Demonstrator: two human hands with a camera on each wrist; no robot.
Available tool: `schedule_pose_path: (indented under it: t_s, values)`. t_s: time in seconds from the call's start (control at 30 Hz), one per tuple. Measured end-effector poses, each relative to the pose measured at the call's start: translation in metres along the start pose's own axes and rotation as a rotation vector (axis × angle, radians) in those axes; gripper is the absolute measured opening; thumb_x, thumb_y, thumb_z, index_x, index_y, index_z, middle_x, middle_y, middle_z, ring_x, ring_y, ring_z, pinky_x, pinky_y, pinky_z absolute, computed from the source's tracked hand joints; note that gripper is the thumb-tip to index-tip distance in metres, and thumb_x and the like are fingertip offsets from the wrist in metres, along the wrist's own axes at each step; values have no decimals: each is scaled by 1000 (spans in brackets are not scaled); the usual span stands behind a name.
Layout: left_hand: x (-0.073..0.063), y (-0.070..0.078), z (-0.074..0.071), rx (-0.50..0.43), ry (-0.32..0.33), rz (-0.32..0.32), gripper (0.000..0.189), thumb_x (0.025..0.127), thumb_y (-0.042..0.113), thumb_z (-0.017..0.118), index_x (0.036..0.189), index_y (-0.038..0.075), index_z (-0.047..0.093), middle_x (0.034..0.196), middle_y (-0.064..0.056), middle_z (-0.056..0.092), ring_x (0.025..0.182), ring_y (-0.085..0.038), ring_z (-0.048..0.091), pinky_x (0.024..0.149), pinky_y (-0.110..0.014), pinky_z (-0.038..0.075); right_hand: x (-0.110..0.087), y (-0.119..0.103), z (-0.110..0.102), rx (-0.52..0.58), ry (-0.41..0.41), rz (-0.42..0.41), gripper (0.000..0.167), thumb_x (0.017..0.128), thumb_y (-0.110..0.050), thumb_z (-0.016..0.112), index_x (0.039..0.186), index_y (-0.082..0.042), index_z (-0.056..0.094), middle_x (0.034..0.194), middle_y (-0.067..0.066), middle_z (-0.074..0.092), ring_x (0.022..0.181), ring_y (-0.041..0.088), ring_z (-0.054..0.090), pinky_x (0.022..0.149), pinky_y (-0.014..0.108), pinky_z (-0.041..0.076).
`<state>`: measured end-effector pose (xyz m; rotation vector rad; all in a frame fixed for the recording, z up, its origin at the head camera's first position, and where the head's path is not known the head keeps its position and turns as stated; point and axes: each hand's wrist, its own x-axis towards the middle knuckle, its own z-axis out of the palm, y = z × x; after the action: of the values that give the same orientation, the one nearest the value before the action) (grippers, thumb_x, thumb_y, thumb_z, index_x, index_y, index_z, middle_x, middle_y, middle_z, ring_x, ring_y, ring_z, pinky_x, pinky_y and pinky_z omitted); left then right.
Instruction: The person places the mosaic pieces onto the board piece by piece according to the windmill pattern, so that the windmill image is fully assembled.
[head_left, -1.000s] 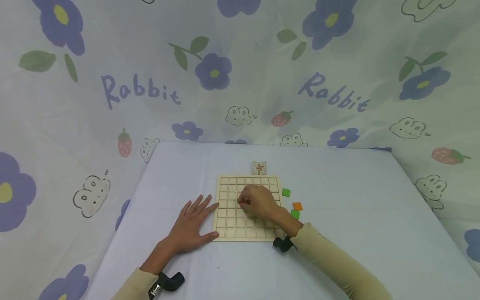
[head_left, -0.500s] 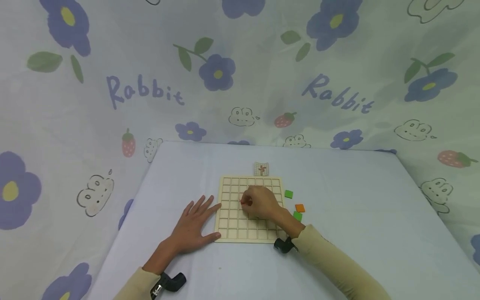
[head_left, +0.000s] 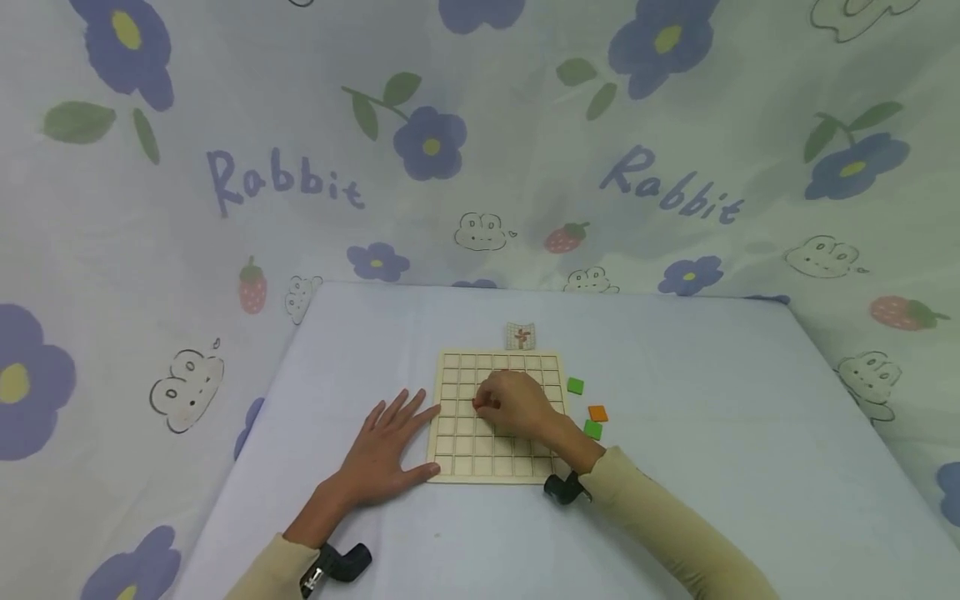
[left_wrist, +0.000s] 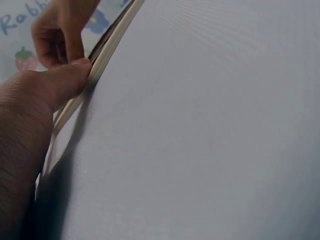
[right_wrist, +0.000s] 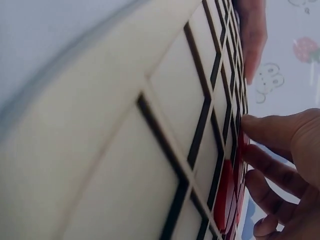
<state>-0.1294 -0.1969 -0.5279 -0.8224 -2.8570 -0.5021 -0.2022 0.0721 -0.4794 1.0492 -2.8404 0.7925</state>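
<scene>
A square wooden grid board (head_left: 463, 447) lies on the white table. My left hand (head_left: 381, 460) rests palm down at its left side, fingers spread, with thumb and a fingertip touching the board's edge. Over the middle of the grid, my right hand (head_left: 517, 407) pinches a small red tile between thumb and forefinger; the tile (right_wrist: 243, 139) meets the grid in the right wrist view. More red pieces (right_wrist: 226, 195) sit in cells close by, largely hidden from the head view by the right hand.
Right of the board lie two green tiles, one higher (head_left: 575, 386) and one lower (head_left: 592, 430), and an orange tile (head_left: 597, 413). A small card (head_left: 521, 336) printed with a grid and a reddish figure lies behind the board. A patterned cloth (head_left: 480, 150) hangs beyond the table.
The head view shifts slightly. Both hands keep nearly the same places on the board, the right one still pinching the red tile at the same spot.
</scene>
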Motion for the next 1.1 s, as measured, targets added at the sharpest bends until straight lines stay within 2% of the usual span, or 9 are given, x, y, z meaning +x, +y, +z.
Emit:
schedule_pose_path:
  t_s: [0.2,0.43,0.6,0.87,1.1]
  values:
    - [1,1,-2,0,-10,0,84,85,71,55,154,27,35,161,-5,23,147,-33,15,114,-58,13,0,2,0,-61,14,12,8,80,-13,76,77,-19,73,74,-11,59,65,3,53,59,22,45]
    - [2,1,-3,5,-23,-14,84,85,71,54,154,28,34,162,-4,22,148,-30,14,115,-56,11,-2,1,-4,-87,-6,2,1,85,-17,76,85,-16,76,77,-10,63,68,5,52,62,23,45]
    - [2,1,0,3,-23,-22,84,85,72,53,154,28,34,162,-3,22,148,-30,14,115,-55,10,-12,5,-11,-94,18,-23,3,84,-15,78,86,-17,77,78,-10,63,68,7,51,62,25,44]
    - [2,1,1,9,-25,-32,85,85,73,53,154,29,34,162,-3,21,148,-29,13,116,-55,10,-30,26,-26,-56,59,80,5,84,-14,79,88,-16,77,82,-8,67,74,9,57,65,29,48]
    - [2,1,1,-1,-19,-28,85,84,73,53,154,28,35,161,-4,23,148,-29,13,115,-56,11,-51,48,-40,-126,82,221,6,86,-18,76,91,-14,77,90,-5,70,83,15,62,76,37,51]
